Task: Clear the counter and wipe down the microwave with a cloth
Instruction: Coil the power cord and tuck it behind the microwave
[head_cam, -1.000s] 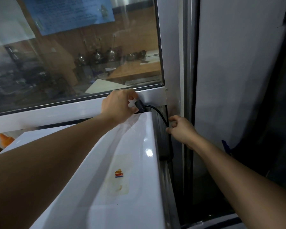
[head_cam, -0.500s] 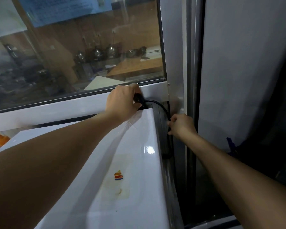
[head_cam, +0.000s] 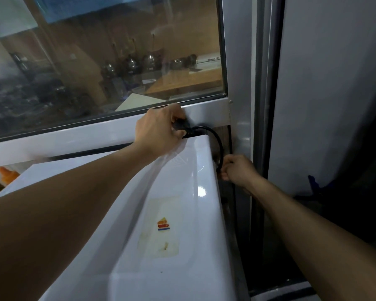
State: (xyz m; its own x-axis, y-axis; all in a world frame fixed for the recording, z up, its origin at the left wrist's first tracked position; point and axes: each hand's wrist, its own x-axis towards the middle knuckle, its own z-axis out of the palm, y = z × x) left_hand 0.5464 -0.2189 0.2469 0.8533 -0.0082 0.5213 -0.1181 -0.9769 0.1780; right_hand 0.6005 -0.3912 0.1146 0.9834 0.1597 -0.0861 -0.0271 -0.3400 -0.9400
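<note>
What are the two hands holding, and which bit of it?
The left hand grips the black plug behind the microwave. The right hand pinches the black cord lower down, beside it.

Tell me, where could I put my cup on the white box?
The microwave top is bare between the left arm and the sticker. Crowded: the back right corner, where the left hand grips the plug and the right hand holds the cord.

The microwave (head_cam: 182, 192) top is glossy white, smooth, catching a bright glare spot. A worn, yellowed paper sticker (head_cam: 161, 227) lies on it. The cord (head_cam: 218, 146) looks like matt black rubber. The window frame (head_cam: 204, 114) is brushed metal.
</note>
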